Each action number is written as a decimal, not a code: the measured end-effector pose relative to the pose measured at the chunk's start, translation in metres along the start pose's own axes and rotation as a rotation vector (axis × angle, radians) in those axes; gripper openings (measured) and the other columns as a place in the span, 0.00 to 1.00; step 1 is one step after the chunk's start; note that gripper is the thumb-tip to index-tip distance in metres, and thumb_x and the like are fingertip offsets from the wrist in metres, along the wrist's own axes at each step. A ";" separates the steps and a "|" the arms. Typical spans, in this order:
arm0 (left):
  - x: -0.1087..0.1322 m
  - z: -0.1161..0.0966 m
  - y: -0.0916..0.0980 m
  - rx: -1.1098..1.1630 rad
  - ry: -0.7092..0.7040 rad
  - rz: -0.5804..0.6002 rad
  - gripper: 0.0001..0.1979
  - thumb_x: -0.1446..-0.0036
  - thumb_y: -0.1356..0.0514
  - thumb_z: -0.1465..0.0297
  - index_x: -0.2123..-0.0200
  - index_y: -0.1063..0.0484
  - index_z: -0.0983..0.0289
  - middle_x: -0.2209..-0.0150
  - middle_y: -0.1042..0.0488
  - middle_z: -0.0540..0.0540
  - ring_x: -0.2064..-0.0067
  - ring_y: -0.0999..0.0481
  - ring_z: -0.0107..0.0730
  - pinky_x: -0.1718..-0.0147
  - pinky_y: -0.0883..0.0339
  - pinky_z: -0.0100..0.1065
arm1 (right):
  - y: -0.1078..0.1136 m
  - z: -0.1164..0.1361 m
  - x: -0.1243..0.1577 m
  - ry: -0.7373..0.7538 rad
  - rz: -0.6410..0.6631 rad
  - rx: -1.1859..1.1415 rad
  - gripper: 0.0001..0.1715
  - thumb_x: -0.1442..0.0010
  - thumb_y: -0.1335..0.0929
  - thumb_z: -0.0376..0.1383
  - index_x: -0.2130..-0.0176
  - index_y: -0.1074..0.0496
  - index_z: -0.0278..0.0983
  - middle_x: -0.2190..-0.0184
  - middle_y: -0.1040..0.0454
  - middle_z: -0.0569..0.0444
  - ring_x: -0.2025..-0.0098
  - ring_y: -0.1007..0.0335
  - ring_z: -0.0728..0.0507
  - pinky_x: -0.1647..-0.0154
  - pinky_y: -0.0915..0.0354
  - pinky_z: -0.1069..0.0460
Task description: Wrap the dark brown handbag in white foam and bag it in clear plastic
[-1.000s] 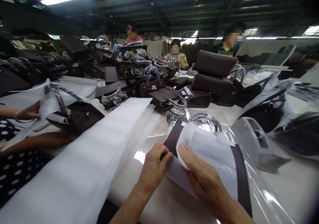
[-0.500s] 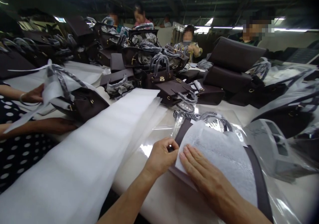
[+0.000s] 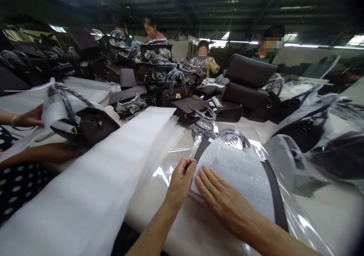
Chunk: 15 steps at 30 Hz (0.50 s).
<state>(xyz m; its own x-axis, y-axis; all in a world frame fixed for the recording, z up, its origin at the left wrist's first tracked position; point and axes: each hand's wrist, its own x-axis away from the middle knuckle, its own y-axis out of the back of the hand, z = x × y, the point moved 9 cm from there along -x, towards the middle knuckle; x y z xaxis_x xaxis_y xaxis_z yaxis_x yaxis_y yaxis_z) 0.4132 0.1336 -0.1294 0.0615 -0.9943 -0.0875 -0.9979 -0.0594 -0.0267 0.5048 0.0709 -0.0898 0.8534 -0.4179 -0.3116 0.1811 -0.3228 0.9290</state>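
A dark brown handbag [image 3: 277, 195] lies on the table in front of me, with a white padding sheet [image 3: 239, 168] over its upper face. Clear plastic [image 3: 305, 225] spreads around the bag, and its wrapped handles [image 3: 231, 134] point away from me. My right hand [image 3: 220, 195] rests flat on the sheet near its left edge, fingers stretched out. At the bag's left edge, my left hand [image 3: 182, 180] is closed in a pinch, thumb against index finger. What it grips, if anything, is too small to make out.
Long white foam sheets [image 3: 113, 165] lie stacked to my left. A grey tape dispenser [image 3: 292, 165] stands at the right. Beyond is a pile of brown handbags [image 3: 190, 108]. A co-worker's hands [image 3: 31, 115] handle another bag [image 3: 88, 125] at far left.
The view has swung slightly right, so most things appear further left. My left thumb and index finger have drawn closer together. My right hand stays flat on the white sheet.
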 end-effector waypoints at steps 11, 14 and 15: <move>0.006 -0.007 -0.002 -0.222 -0.223 0.222 0.15 0.42 0.46 0.63 0.52 0.30 0.56 0.54 0.33 0.54 0.52 0.32 0.34 0.53 0.38 0.34 | 0.071 -0.075 0.056 -0.447 -0.132 -0.260 0.40 0.42 0.34 0.45 0.38 0.49 0.31 0.39 0.46 0.41 0.37 0.52 0.38 0.39 0.46 0.41; 0.013 -0.010 -0.017 -0.302 -0.225 0.188 0.16 0.42 0.46 0.62 0.51 0.30 0.56 0.55 0.33 0.54 0.53 0.31 0.34 0.55 0.36 0.34 | 0.054 -0.063 0.081 -0.348 -0.016 -0.079 0.36 0.42 0.33 0.41 0.39 0.45 0.32 0.41 0.43 0.42 0.37 0.52 0.37 0.39 0.49 0.36; 0.016 -0.011 -0.021 -0.332 -0.231 0.163 0.16 0.42 0.46 0.63 0.51 0.31 0.56 0.54 0.33 0.54 0.52 0.32 0.35 0.54 0.36 0.35 | 0.049 -0.061 0.086 -0.321 -0.010 -0.044 0.32 0.41 0.34 0.39 0.40 0.43 0.32 0.42 0.41 0.42 0.38 0.50 0.38 0.39 0.48 0.36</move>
<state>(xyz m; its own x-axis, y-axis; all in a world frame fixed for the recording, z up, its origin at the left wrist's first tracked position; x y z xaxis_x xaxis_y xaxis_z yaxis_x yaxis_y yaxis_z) 0.4353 0.1177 -0.1194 -0.1323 -0.9493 -0.2852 -0.9453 0.0343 0.3244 0.6167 0.0707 -0.0585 0.6552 -0.6633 -0.3616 0.2161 -0.2940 0.9310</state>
